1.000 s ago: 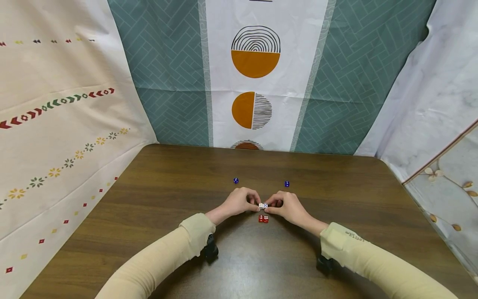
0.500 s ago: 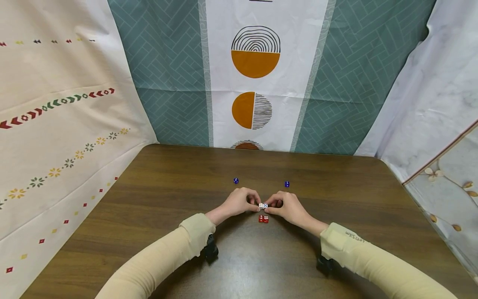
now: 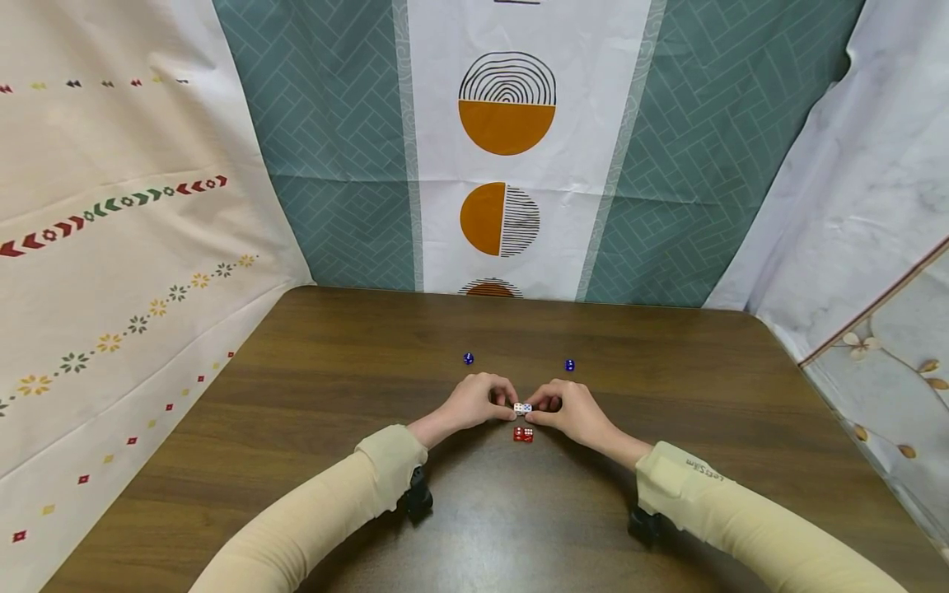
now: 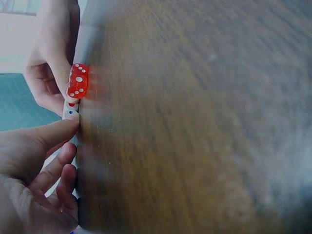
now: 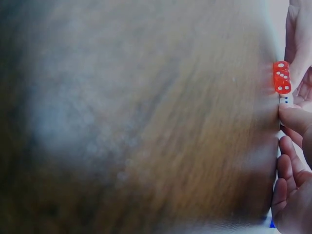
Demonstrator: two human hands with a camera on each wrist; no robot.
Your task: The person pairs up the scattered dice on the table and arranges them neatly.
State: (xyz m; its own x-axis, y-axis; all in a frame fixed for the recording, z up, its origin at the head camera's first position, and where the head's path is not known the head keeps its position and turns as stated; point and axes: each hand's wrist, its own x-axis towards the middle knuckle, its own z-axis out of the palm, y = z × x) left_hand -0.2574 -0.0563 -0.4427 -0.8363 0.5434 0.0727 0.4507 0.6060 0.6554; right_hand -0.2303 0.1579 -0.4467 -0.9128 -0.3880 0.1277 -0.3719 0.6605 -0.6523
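Observation:
Two white dice [image 3: 522,408] sit side by side on the table, touching each other. My left hand [image 3: 476,400] pinches the left white die between thumb and fingers. From the other side, my right hand [image 3: 574,410] pinches the right one, which shows blue pips. Just in front of them stands a pair of red dice [image 3: 523,435], close together and touched by neither hand. In the left wrist view the red dice [image 4: 78,81] partly cover the white dice [image 4: 71,111]. A white die [image 5: 286,101] also shows in the right wrist view, mostly hidden by my thumb.
Farther back on the brown wooden table [image 3: 356,346] lie two separate blue dice, the left blue die [image 3: 469,358] and the right blue die [image 3: 569,365]. Patterned cloths hang along the back and both sides of the table.

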